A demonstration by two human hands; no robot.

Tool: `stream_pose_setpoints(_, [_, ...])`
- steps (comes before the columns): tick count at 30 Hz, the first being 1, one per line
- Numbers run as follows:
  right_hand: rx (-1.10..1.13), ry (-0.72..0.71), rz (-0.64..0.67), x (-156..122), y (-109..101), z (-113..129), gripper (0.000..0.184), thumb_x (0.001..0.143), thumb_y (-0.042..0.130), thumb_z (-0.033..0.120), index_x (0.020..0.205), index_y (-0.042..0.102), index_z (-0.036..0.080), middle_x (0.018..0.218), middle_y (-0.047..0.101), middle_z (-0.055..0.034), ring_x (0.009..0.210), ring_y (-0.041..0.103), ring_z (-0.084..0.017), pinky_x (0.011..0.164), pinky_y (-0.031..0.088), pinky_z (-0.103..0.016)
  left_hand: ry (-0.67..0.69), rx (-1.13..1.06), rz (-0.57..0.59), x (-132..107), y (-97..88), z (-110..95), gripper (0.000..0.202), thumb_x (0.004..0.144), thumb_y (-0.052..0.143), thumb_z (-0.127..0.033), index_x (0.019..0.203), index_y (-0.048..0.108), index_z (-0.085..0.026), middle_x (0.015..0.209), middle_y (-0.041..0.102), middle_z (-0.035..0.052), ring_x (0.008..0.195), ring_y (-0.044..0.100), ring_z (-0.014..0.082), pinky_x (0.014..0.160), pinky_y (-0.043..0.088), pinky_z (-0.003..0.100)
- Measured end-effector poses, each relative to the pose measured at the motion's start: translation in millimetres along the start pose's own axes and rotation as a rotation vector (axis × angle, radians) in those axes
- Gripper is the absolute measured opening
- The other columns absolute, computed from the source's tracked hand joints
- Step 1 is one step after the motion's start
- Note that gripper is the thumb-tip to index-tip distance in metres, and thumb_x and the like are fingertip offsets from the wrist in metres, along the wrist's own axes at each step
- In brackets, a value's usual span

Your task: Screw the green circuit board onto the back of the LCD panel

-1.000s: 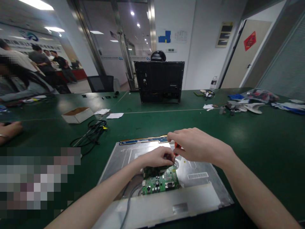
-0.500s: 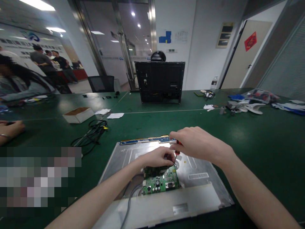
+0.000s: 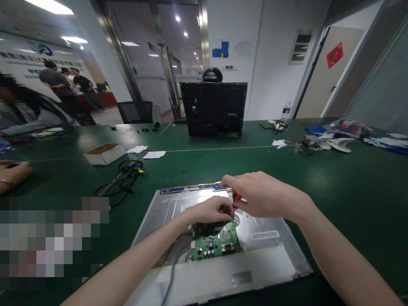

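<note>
My right hand (image 3: 261, 193) is wrapped round a screwdriver (image 3: 236, 196) with a red and black handle, held tilted with its tip down at the far right corner of a green circuit board (image 3: 215, 242). My left hand (image 3: 213, 209) rests over the board's far edge. Its thumb and fingers are pinched together beside the screwdriver's tip; what they hold, if anything, is hidden. The board lies on the metal back of a flat display panel (image 3: 264, 255). A blue circuit strip (image 3: 191, 188) runs along the panel's far edge, and a grey cable (image 3: 174, 272) leaves the board on the left.
Black cables (image 3: 124, 176) lie coiled left of the panel, near a white open box (image 3: 105, 154). A black monitor casing (image 3: 215, 110) stands at the back of the green table (image 3: 334, 187). Another person's hand (image 3: 14, 176) is at the left. Plastic bags and parts lie at far right.
My right hand has shifted slightly left and down over the screwdriver, and the handle has turned, showing more of its red side. My left hand stays put.
</note>
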State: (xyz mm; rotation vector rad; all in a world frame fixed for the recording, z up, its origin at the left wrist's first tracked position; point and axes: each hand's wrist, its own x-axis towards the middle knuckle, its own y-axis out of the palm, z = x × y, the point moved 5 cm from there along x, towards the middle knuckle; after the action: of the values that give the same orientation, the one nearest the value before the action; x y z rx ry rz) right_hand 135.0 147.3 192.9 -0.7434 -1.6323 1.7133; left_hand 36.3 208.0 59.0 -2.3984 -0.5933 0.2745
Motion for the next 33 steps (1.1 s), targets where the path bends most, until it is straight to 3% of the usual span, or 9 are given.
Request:
stream_pose_setpoints(4, [0.034, -0.020, 0.004, -0.9, -0.4, 0.3, 0.027, 0.084, 0.053, 0.024, 0.111, 0.052, 0.020, 0.101, 0.069, -0.0052, 0.080, 0.063, -0.020, 0.054, 0.034, -0.027, 0.005, 0.014, -0.001, -0.2, -0.7, -0.6, 0.007, 0.073, 0.064, -0.011, 0.077, 0.066, -0.016, 0.072, 0.063, -0.0019, 0.070, 0.057, 0.0146, 0.064, 0.041, 0.022])
stream_pose_setpoints(9, [-0.013, 0.074, -0.002, -0.6, -2.4, -3.4, 0.018, 0.089, 0.050, 0.032, 0.102, 0.057, 0.021, 0.090, 0.070, -0.0041, 0.074, 0.063, -0.020, 0.052, 0.032, -0.027, 0.044, -0.031, 0.012, -0.6, -0.5, -2.4, 0.009, 0.075, 0.064, -0.012, 0.083, 0.065, -0.016, 0.078, 0.064, -0.0005, 0.071, 0.057, 0.0141, 0.065, 0.043, 0.022])
stream_pose_setpoints(15, [-0.035, 0.097, -0.012, -0.3, -2.7, -4.6, 0.023, 0.094, 0.042, 0.036, 0.096, 0.061, 0.023, 0.077, 0.068, -0.0030, 0.065, 0.061, -0.019, 0.050, 0.029, -0.027, 0.035, -0.048, 0.009, -0.9, 0.4, -1.1, 0.009, 0.074, 0.063, -0.011, 0.082, 0.064, -0.015, 0.076, 0.062, -0.0011, 0.066, 0.055, 0.0119, 0.062, 0.042, 0.021])
stream_pose_setpoints(26, [0.025, -0.006, -0.017, -0.7, -1.8, 0.5, 0.021, 0.083, 0.049, 0.022, 0.103, 0.052, 0.021, 0.089, 0.068, -0.0026, 0.071, 0.061, -0.018, 0.050, 0.029, -0.027, -0.009, -0.013, -0.010, -0.6, -0.1, -0.6, 0.005, 0.072, 0.064, -0.012, 0.076, 0.064, -0.015, 0.071, 0.060, -0.0025, 0.068, 0.054, 0.0135, 0.063, 0.040, 0.022])
stream_pose_setpoints(33, [-0.022, 0.060, -0.009, -0.6, -1.2, -1.4, 0.015, 0.089, 0.048, 0.031, 0.098, 0.054, 0.021, 0.087, 0.069, -0.0035, 0.070, 0.062, -0.019, 0.050, 0.027, -0.027, 0.016, -0.044, -0.004, -1.6, 0.0, -2.4, 0.008, 0.074, 0.063, -0.012, 0.082, 0.065, -0.014, 0.076, 0.063, -0.0003, 0.070, 0.057, 0.0142, 0.064, 0.042, 0.022])
